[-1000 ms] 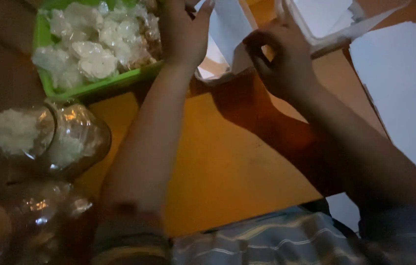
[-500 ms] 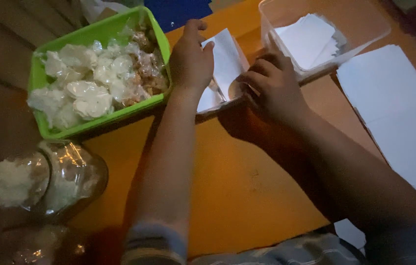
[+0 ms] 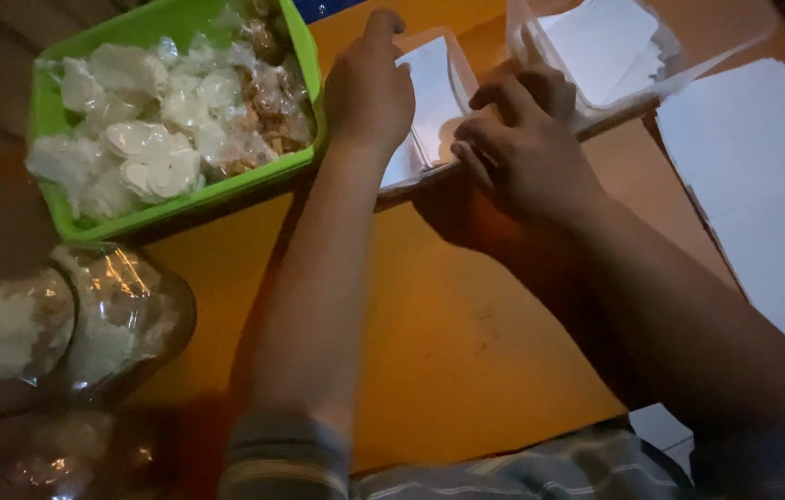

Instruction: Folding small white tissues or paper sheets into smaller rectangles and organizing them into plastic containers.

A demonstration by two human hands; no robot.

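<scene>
A white sheet of paper (image 3: 431, 93) lies partly folded on the orange table (image 3: 467, 352), between my two hands. My left hand (image 3: 369, 88) presses flat on its left part, fingers pointing away from me. My right hand (image 3: 522, 148) pinches the paper's right edge, fingers curled over the fold. Something small and pale sits inside the fold; I cannot tell what it is.
A green tray (image 3: 68, 222) with several wrapped white packets stands at the upper left. A clear box (image 3: 596, 106) of white paper pieces is at the upper right, a stack of white sheets (image 3: 753, 185) right of it. Clear bags (image 3: 124, 315) holding white stuff lie at the lower left.
The view has tilted down, so everything sits lower in frame. My hands have come closer together on the paper, the left pressing it flat, the right closing on its edge.
</scene>
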